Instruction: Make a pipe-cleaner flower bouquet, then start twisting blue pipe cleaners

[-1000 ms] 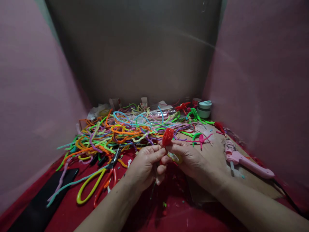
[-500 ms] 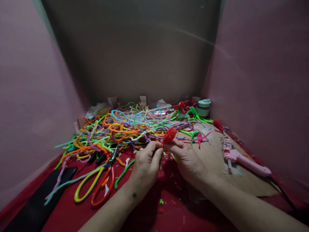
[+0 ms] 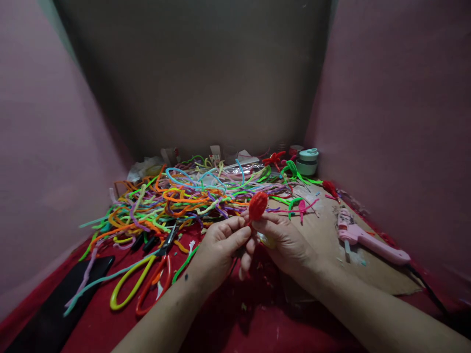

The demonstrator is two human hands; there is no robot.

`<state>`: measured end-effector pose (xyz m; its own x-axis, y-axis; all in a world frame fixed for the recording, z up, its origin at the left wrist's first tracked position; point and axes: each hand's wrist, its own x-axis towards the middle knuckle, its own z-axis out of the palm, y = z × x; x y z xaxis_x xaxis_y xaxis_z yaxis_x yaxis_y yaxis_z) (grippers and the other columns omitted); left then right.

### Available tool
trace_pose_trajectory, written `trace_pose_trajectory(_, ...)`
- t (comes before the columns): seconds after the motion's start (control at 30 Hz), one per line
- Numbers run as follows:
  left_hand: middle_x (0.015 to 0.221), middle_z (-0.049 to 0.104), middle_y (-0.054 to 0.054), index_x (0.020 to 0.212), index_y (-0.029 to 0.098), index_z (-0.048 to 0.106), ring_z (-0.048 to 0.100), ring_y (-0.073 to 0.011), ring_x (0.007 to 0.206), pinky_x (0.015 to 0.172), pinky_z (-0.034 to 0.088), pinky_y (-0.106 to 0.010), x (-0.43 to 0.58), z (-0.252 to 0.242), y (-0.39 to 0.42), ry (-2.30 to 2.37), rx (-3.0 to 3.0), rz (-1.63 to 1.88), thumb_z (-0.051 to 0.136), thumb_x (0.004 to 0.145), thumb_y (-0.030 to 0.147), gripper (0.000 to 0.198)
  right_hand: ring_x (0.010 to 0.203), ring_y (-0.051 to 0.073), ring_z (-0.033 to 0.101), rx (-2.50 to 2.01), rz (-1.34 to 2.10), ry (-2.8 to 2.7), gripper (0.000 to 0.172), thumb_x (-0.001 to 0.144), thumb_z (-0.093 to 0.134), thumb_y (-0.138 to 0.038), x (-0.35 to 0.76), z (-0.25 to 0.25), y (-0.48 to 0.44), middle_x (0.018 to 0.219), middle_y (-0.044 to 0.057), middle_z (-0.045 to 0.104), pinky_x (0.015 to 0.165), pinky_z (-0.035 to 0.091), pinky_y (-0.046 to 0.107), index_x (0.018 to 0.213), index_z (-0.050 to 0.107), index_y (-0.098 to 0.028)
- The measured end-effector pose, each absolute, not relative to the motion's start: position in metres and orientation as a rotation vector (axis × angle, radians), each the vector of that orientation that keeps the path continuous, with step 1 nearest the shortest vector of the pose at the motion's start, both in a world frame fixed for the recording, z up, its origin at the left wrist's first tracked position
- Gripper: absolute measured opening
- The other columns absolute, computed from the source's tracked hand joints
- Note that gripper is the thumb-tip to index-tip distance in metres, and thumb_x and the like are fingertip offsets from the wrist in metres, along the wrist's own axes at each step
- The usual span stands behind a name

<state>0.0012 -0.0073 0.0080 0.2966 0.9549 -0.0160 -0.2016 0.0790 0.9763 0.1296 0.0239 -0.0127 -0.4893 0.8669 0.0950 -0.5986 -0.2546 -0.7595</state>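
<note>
Between my hands stands a red pipe-cleaner flower bud point(image 3: 258, 205), its rounded head pointing up. My left hand point(image 3: 225, 244) pinches the narrow base of the bud between thumb and fingers. From the other side my right hand point(image 3: 285, 240) closes on the lower part of the bud, with its fingertips partly hidden behind it. Behind my hands spreads a tangled heap of colourful pipe cleaners point(image 3: 187, 196). Scissors point(image 3: 132, 282) with one yellow and one red handle lie just left of my left hand.
A pink glue gun point(image 3: 371, 243) rests on a cardboard sheet point(image 3: 327, 220) at the right, its cord trailing off. A black flat object point(image 3: 69, 304) lies front left on the red cloth point(image 3: 221, 323). A mint-coloured container point(image 3: 307, 162) stands at the back. Pink walls flank both sides.
The red bud has turned more upright in my fingers. My left hand has rolled slightly, with its lower fingers now showing beneath the bud. The view has shifted a little.
</note>
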Motion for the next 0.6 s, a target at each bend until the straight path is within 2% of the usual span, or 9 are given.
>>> trace_pose_trajectory(0.1,0.070,0.061,0.001,0.085,0.017,0.054,0.058,-0.0097,0.052,0.051,0.048,-0.021,0.007,0.000,-0.009,1.214,1.560,1.262,0.056,0.080,0.029,0.014,0.044,0.009,0.048,-0.446,1.815,-0.907,0.011,0.074,0.063,-0.023,0.126,-0.014,0.023,0.058,-0.002,0.060,0.051,0.041,0.024,0.081,0.068,-0.017)
trace_pose_trajectory(0.23,0.087,0.065,-0.004,0.097,0.019,0.053,0.064,-0.0157,0.078,0.071,0.050,-0.026,0.008,-0.013,-0.007,1.496,2.204,1.378,0.049,0.084,0.021,0.013,0.055,0.010,0.052,-0.495,1.729,-0.830,0.011,0.068,0.066,-0.016,0.124,-0.016,0.024,0.064,-0.001,0.063,0.056,0.042,0.023,0.079,0.069,-0.015)
trace_pose_trajectory(0.33,0.086,0.066,-0.007,0.098,0.017,0.052,0.065,-0.0166,0.077,0.069,0.050,-0.026,0.004,-0.018,-0.003,1.583,2.546,1.312,0.041,0.087,0.017,0.015,0.053,0.010,0.052,-0.545,1.750,-0.824,0.013,0.068,0.066,-0.017,0.123,-0.021,0.025,0.063,0.000,0.063,0.053,0.041,0.022,0.080,0.069,-0.014)
trace_pose_trajectory(0.47,0.078,0.065,-0.007,0.097,0.015,0.052,0.064,-0.0165,0.066,0.058,0.049,-0.025,0.000,-0.016,-0.001,1.685,2.745,1.254,0.040,0.087,0.015,0.015,0.045,0.007,0.047,-0.574,1.796,-0.837,0.007,0.068,0.068,-0.021,0.122,-0.027,0.025,0.056,-0.003,0.060,0.047,0.037,0.020,0.070,0.067,-0.014)
trace_pose_trajectory(0.53,0.077,0.065,-0.006,0.097,0.015,0.051,0.064,-0.0156,0.064,0.058,0.048,-0.023,-0.001,-0.015,-0.001,1.632,2.742,1.289,0.041,0.086,0.015,0.015,0.050,0.008,0.051,-0.535,1.812,-0.858,0.008,0.068,0.068,-0.021,0.122,-0.028,0.025,0.059,-0.002,0.061,0.051,0.039,0.021,0.072,0.068,-0.015)
trace_pose_trajectory(0.6,0.078,0.064,-0.005,0.097,0.015,0.051,0.063,-0.0141,0.066,0.061,0.048,-0.022,-0.002,-0.014,-0.003,1.558,2.666,1.348,0.041,0.086,0.014,0.015,0.062,0.011,0.057,-0.492,1.791,-0.906,0.012,0.069,0.068,-0.022,0.123,-0.025,0.023,0.071,0.000,0.066,0.062,0.043,0.024,0.079,0.070,-0.016)
